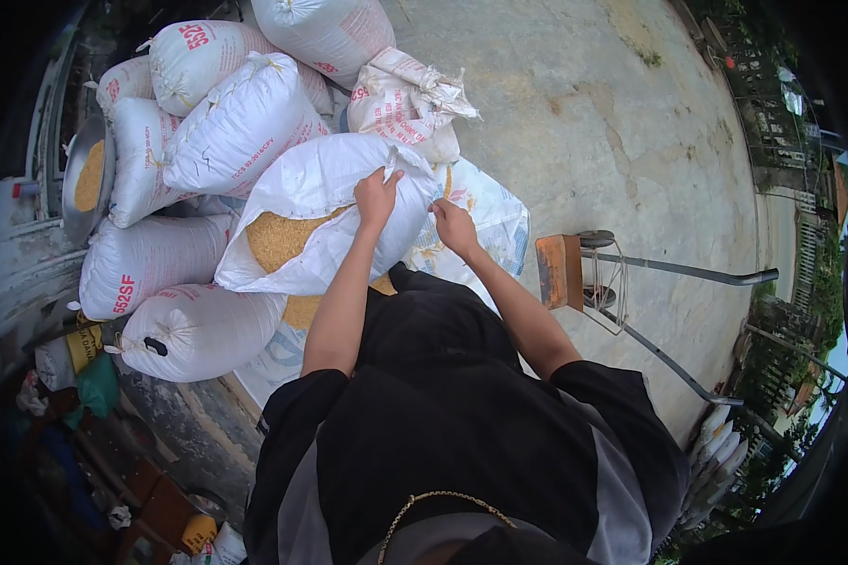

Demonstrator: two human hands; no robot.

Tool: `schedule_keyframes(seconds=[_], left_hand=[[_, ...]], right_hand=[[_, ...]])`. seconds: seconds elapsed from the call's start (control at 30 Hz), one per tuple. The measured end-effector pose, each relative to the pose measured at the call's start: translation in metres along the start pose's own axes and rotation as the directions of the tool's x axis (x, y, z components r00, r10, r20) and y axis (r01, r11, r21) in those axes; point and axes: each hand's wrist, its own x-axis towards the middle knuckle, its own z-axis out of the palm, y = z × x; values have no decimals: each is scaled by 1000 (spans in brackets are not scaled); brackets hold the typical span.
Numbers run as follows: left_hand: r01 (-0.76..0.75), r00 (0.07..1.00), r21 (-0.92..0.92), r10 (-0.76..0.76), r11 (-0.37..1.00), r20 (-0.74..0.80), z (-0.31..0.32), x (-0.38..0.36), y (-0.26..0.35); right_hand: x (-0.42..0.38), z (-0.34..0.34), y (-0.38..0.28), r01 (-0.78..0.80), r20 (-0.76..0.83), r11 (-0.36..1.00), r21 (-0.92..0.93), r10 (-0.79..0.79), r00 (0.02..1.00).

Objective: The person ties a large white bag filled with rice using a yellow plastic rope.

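An open white woven sack (292, 174) lies tilted in front of me, with golden grain (283, 240) showing in its mouth. My left hand (377, 198) is closed in a pinch on the sack's fabric, near its right end. Just to the right, my right hand (455, 228) is closed too, fingertips together at the sack's edge. Whatever sits between those fingertips is too small to make out. Beneath the sack spreads a white printed sheet (499, 212), and loose grain (300, 312) lies by my legs.
Several filled, tied sacks (240, 122) are piled at the left and back. A crumpled printed sack (405, 99) stands behind. At far left is a metal basin (77, 193) holding grain. A hand cart (561, 271) with long handles stands on the concrete at right.
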Motion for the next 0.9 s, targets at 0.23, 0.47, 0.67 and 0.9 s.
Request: schedule_keyframes(seconds=[0.23,0.47,0.67,0.9], left_hand=[[13,1000,20,-13,1000,7,-6,-8,14],[-90,986,-68,80,994,-143,3,-30,28],[-153,973,-2,150,988,-177,17,-51,29],[-173,973,-58,161,983,-168,16,-58,31]], right_hand=[[26,12,-12,46,21,995,92,-48,999],[28,18,-9,32,43,982,188,-41,998],[27,15,-2,43,61,986,163,-53,997],[14,10,0,-55,142,962,267,18,990]])
